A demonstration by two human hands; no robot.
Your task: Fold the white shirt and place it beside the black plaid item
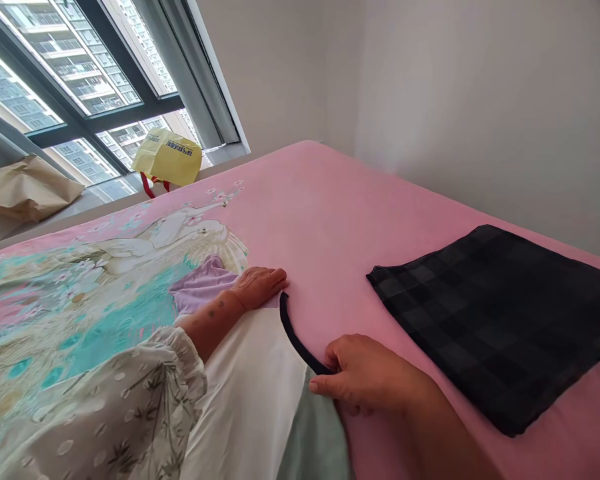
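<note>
A T-shirt (245,373) in white, lavender and sage green panels lies spread on the bed, with black trim along its curved neckline (295,337). My left hand (260,287) rests palm down at the shirt's upper edge, over the lavender part (205,280), its fingers stretched and fairly flat. At the lower end of the black trim, my right hand (360,373) pinches the shirt between thumb and fingers, near the green panel (320,433). The lower part of the shirt runs out of the frame, partly behind my left sleeve.
A folded black checked cloth (500,320) lies on the pink bed sheet (320,200) to the right. A patterned quilt (110,293) covers the left. Beyond it, a yellow bag (167,157) and a brown paper bag (27,190) stand by the window. Walls border the bed's far side.
</note>
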